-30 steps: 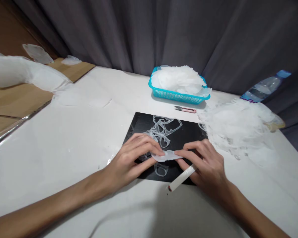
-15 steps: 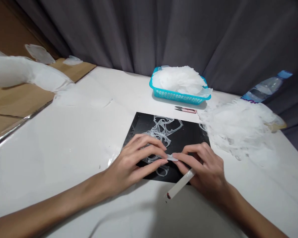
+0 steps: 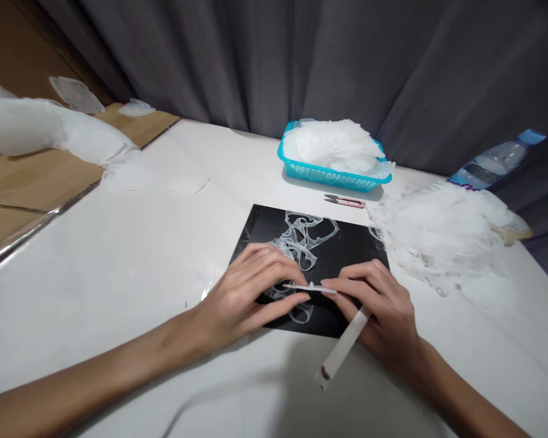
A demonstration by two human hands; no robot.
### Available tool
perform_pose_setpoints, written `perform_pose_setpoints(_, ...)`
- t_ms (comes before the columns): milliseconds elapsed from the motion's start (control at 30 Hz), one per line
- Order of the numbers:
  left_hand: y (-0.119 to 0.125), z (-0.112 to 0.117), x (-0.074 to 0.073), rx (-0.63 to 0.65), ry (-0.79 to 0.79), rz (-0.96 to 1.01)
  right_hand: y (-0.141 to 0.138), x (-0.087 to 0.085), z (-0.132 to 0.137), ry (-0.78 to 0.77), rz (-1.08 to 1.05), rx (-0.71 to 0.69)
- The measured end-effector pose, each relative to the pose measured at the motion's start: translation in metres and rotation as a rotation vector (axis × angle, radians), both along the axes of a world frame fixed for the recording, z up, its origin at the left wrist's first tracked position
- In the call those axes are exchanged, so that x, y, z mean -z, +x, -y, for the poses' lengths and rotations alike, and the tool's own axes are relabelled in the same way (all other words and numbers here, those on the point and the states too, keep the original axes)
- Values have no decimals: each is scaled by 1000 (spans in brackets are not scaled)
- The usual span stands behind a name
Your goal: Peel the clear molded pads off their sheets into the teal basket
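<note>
Over a black mat (image 3: pixel 342 243), a thin translucent white plastic piece (image 3: pixel 317 288) is held nearly edge-on between my hands, with a small bump on its upper side. My left hand (image 3: pixel 256 289) has its thumb and fingertips closed about the left end. The right end is pinched between the thumb and fingers of my right hand (image 3: pixel 379 298). Through that same hand runs a flat white stick-like tool (image 3: pixel 344 348), its reddish-marked end pointing down toward me; its other end is hidden. Curly clear plastic offcuts (image 3: pixel 296 240) lie on the mat, partly behind my left hand.
A blue basket (image 3: pixel 338 176) heaped with white translucent pieces stands at the back. Pink-handled thread snips (image 3: pixel 344 201) lie before it. On the right are a pile of clear scraps (image 3: pixel 442 237) and a water bottle (image 3: pixel 497 161). Cardboard (image 3: pixel 41 176) bears more pieces (image 3: pixel 73 131) at left.
The plastic piece has turned from a slanted face to nearly edge-on, and more of it shows. The white tool's free end has swung slightly down and right.
</note>
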State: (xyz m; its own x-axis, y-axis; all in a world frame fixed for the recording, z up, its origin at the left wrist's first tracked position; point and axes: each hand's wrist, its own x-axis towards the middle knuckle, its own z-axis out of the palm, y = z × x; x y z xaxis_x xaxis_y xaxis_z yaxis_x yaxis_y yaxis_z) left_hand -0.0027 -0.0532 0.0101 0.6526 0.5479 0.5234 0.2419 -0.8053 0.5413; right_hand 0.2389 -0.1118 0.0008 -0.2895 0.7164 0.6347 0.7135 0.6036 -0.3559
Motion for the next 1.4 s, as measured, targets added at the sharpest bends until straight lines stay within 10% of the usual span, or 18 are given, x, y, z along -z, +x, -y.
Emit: perform_pose_setpoints(1400,0,2,-1,57,-120,86,5,4,-9,-34,61,-36)
